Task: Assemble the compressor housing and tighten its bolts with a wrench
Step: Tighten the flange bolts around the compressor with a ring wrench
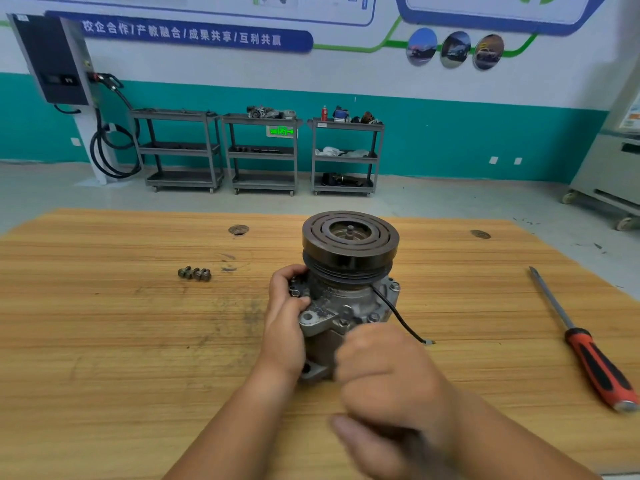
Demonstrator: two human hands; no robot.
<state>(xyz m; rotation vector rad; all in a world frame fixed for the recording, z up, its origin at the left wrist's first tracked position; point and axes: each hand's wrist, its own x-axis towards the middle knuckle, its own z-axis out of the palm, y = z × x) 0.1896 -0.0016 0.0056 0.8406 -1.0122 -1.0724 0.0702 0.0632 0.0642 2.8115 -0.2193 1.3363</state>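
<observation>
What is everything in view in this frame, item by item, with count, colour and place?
compressor: one, grey housing with black pulley on top, upright at table centre.
wire: one, black, from the compressor down to the table, right side.
loose bolts: about three, grey, clustered on table left of compressor.
screwdriver: one, red-and-black handle, lying near table's right edge.
table: one, light wood, foreground.
carts: three, grey, along the teal wall.
charger box: one, black, wall-mounted far left.
left hand: one, fingers grip the compressor's left flange.
right hand: one, blurred, before the compressor; grasp unclear.
</observation>
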